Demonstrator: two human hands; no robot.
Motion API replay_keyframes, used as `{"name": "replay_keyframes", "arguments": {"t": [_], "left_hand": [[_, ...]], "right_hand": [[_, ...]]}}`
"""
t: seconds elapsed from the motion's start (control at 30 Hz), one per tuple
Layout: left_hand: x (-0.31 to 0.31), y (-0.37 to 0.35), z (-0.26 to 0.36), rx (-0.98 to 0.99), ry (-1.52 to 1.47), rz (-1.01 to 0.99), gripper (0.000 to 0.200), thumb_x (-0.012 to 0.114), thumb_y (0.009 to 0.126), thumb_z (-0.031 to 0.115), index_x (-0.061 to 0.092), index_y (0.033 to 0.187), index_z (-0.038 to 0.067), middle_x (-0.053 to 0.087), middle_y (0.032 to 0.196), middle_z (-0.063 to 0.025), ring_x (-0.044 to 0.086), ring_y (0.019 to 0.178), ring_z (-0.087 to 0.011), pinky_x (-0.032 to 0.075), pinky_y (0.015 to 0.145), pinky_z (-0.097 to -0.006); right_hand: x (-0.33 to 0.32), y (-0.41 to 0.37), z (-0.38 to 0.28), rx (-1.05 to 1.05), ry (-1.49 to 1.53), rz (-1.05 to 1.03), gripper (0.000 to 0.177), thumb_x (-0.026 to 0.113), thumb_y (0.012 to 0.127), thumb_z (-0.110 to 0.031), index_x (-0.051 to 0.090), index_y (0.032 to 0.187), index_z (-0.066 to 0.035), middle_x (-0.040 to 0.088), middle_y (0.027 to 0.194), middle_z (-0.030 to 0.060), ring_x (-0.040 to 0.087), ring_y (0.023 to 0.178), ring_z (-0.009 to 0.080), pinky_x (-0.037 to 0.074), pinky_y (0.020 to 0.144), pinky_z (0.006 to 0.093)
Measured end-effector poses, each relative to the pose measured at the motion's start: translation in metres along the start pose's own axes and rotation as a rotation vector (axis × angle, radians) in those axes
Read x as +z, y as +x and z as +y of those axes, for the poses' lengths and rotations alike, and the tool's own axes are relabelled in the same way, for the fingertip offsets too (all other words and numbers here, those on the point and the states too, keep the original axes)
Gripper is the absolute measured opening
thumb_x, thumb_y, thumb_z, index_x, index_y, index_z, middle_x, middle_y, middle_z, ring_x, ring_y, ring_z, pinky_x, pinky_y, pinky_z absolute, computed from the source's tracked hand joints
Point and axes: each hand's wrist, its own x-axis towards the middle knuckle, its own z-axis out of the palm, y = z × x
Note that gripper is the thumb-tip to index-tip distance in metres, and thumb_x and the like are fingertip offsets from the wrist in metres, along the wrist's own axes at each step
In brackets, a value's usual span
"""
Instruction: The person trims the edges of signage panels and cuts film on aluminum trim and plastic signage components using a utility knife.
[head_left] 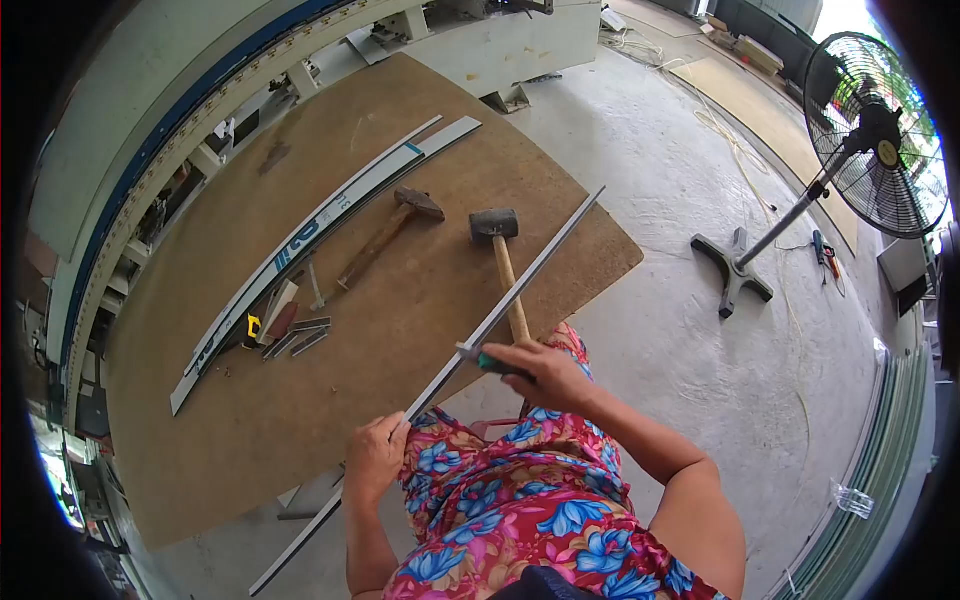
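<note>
My left hand [375, 458] grips a long thin grey metal strip [520, 285] that runs diagonally from the lower left up past the board's right edge. My right hand [545, 372] holds a small green-handled tool [485, 362] with its tip against the strip. A mallet with a black head and wooden handle [500, 250] lies on the brown board [300, 400], its handle passing under the strip near my right hand.
A second hammer [390, 232], long white and blue metal strips [310, 235], a yellow knife [252, 328] and several short metal pieces [300, 335] lie on the board. A pedestal fan [850, 150] stands on the concrete floor at right. Machinery lines the far left.
</note>
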Motion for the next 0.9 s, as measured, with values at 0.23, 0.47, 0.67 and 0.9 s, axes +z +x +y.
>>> {"name": "replay_keyframes", "arguments": {"t": [0.23, 0.47, 0.67, 0.9], "left_hand": [[-0.003, -0.008, -0.004, -0.030, -0.086, -0.051, 0.025, 0.055, 0.090, 0.020, 0.063, 0.095, -0.003, 0.060, 0.077, -0.0234, 0.059, 0.069, -0.0375, 0.046, 0.062, -0.0396], [-0.006, -0.011, -0.015, -0.130, -0.088, -0.141, 0.028, 0.055, 0.091, 0.024, 0.065, 0.103, 0.000, 0.062, 0.081, -0.0240, 0.063, 0.071, -0.0367, 0.047, 0.062, -0.0384], [-0.006, -0.011, -0.018, -0.141, -0.134, -0.157, 0.029, 0.055, 0.092, 0.025, 0.064, 0.102, -0.001, 0.056, 0.073, -0.0240, 0.056, 0.060, -0.0308, 0.045, 0.059, -0.0363], [-0.009, -0.011, -0.022, -0.161, -0.175, -0.191, 0.030, 0.055, 0.093, 0.026, 0.063, 0.103, -0.001, 0.043, 0.063, -0.0164, 0.042, 0.055, -0.0164, 0.040, 0.054, -0.0334]], "right_hand": [[0.005, 0.002, 0.004, 0.057, -0.017, -0.003, 0.052, 0.063, 0.083, -0.012, 0.050, 0.133, -0.019, 0.057, 0.094, 0.0130, 0.062, 0.081, 0.0327, 0.050, 0.069, 0.0416], [-0.018, 0.011, 0.056, 0.107, -0.007, 0.205, 0.049, 0.062, 0.080, -0.009, 0.055, 0.129, -0.016, 0.060, 0.093, 0.0160, 0.061, 0.084, 0.0342, 0.049, 0.075, 0.0411], [-0.043, 0.022, 0.104, 0.162, -0.055, 0.332, 0.044, 0.061, 0.080, -0.011, 0.058, 0.125, -0.011, 0.063, 0.106, 0.0195, 0.061, 0.096, 0.0355, 0.048, 0.083, 0.0399], [-0.072, 0.032, 0.140, 0.250, -0.123, 0.410, 0.041, 0.061, 0.081, -0.012, 0.059, 0.122, -0.008, 0.064, 0.107, 0.0210, 0.062, 0.100, 0.0354, 0.048, 0.087, 0.0391]]}}
